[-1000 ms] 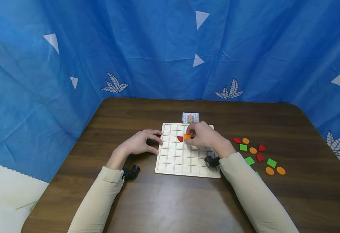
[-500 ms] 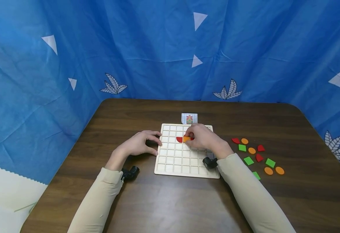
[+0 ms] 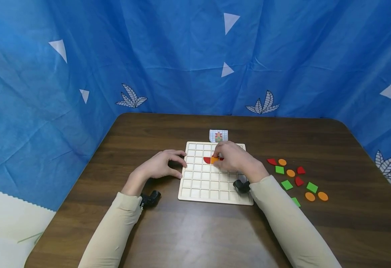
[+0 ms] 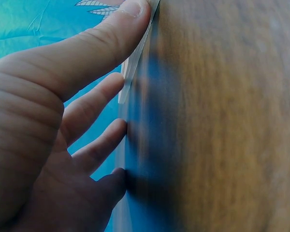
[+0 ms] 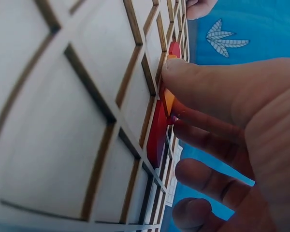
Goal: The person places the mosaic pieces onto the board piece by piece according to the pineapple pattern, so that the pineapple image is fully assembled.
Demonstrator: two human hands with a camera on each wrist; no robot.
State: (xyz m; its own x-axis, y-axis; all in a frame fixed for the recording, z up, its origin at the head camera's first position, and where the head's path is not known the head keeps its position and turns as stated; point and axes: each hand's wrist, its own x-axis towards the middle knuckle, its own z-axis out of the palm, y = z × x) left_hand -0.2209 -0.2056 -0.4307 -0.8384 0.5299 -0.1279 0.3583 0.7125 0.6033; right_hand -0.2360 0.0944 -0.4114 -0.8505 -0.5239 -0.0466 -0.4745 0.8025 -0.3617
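My right hand [image 3: 237,159] pinches an orange square tile [image 3: 214,160] between thumb and fingers, over the upper middle of a pale wooden grid board [image 3: 200,194]. A red rounded tile [image 3: 207,160] lies in the cell just left of it. On the other side, a second red tile [image 5: 157,137] shows in the right wrist view, partly covered by my hand in the head view. The orange tile [image 5: 168,102] looks slightly tilted there, its far side hidden by the thumb. My left hand [image 3: 161,164] rests at the board's left edge, thumb and fingers spread and holding no tile.
Loose red, green and orange tiles [image 3: 290,173] are scattered on the brown table [image 3: 148,230] right of the board. A small printed pattern card [image 3: 218,135] lies behind the board. Blue cloth [image 3: 182,56] hangs at the back.
The right hand has lowered the orange tile from above the board into the row between the two red tiles. The left hand stays at the board's edge.
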